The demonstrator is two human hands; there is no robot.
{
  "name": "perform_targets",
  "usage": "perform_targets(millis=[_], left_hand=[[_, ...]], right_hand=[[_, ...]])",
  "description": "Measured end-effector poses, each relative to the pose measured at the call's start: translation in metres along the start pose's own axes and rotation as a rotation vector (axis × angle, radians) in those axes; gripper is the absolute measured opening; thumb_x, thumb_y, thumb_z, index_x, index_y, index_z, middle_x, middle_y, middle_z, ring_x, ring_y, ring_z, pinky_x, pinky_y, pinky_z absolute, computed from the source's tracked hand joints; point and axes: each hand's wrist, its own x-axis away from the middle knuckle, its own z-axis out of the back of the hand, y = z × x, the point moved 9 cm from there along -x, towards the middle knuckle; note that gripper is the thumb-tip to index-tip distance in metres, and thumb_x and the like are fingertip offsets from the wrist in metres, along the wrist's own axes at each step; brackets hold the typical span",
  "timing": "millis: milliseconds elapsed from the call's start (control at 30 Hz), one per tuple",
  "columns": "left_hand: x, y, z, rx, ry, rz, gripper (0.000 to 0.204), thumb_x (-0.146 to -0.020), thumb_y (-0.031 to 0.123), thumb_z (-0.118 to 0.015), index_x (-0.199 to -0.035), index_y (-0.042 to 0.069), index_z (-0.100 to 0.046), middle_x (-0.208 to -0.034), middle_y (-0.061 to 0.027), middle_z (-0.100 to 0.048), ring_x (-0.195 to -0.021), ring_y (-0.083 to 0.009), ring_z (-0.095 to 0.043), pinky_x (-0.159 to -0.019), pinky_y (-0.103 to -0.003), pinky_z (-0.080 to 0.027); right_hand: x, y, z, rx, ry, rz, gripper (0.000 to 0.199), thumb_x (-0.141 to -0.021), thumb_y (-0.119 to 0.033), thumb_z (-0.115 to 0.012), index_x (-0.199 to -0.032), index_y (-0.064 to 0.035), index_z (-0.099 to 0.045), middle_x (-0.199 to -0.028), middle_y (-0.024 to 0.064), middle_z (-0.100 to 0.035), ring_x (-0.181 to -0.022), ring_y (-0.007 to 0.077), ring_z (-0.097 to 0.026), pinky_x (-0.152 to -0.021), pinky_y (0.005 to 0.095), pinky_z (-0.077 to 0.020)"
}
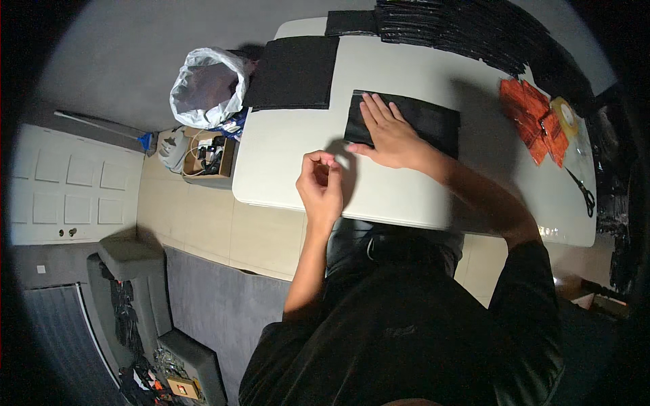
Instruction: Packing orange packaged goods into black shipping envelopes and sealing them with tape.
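A flat black rectangular packet with a slight sheen, apparently plastic, lies on the white table in front of me. Across its left part my right hand rests palm down, fingers stretched out and thumb apart near its lower left corner. Just left of the packet and nearer to me, my left hand is raised over the table's front edge. Its fingers are curled in and the thumb meets them; anything between them is too small to make out.
Black square sheets are stacked at the far left. A long row of black packets lines the back. Orange packets, a tape roll and scissors lie right. Left of the table are a lined bin and a cardboard box.
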Motion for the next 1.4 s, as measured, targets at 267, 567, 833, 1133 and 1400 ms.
perform_targets(millis=[267,567,833,1133,1400], left_hand=[[0.005,0.012,-0.001,-0.139,0.002,-0.088,0.010,-0.094,0.005,-0.064,-0.102,0.001,-0.061,-0.081,-0.0011,-0.062,-0.068,-0.0064,-0.055,-0.060,-0.022,-0.044],[0.015,0.007,-0.006,-0.123,-0.031,-0.104,0.003,-0.097,0.004,-0.060,-0.097,0.001,-0.059,-0.081,-0.0006,-0.059,-0.070,-0.0060,-0.051,-0.062,-0.022,-0.042],[0.014,0.011,-0.023,-0.247,-0.109,-0.189,0.005,-0.095,0.005,-0.063,-0.093,0.001,-0.063,-0.075,-0.0008,-0.062,-0.063,-0.0058,-0.053,-0.057,-0.021,-0.041],[0.014,0.017,-0.031,-0.354,-0.133,-0.149,0.025,-0.101,0.020,-0.062,-0.093,-0.002,-0.071,-0.069,-0.0019,-0.065,-0.062,-0.0057,-0.056,-0.057,-0.022,-0.043],[0.014,0.018,-0.026,-0.447,-0.112,-0.187,0.031,-0.101,0.023,-0.061,-0.087,-0.002,-0.070,-0.066,-0.0059,-0.068,-0.059,-0.0097,-0.059,-0.056,-0.027,-0.046]], right_hand=[[0.049,0.070,0.101,-0.216,0.384,0.067,0.059,-0.103,-0.044,-0.055,-0.138,0.0025,-0.054,-0.146,0.0226,-0.051,-0.137,0.0346,-0.049,-0.116,0.0442,-0.0382],[0.284,0.177,0.109,-0.514,0.486,-0.593,0.043,-0.106,-0.032,-0.050,-0.089,-0.0029,-0.077,-0.063,0.0106,-0.068,-0.054,0.0215,-0.061,-0.052,0.0349,-0.0459],[0.350,0.109,0.057,-0.952,0.389,-0.532,0.043,-0.099,-0.038,-0.060,-0.073,-0.0043,-0.066,-0.061,0.0069,-0.060,-0.052,0.0133,-0.051,-0.050,0.0309,-0.0365],[0.083,0.135,0.103,-0.355,0.586,0.171,0.023,-0.097,-0.021,-0.066,-0.104,-0.0002,-0.070,-0.106,0.0186,-0.072,-0.099,0.0338,-0.070,-0.089,0.0432,-0.0545],[-0.045,0.122,0.039,-0.364,0.025,-0.102,0.032,-0.087,-0.021,-0.078,-0.112,-0.0020,-0.072,-0.111,0.0177,-0.073,-0.103,0.0310,-0.070,-0.093,0.0392,-0.0539]])
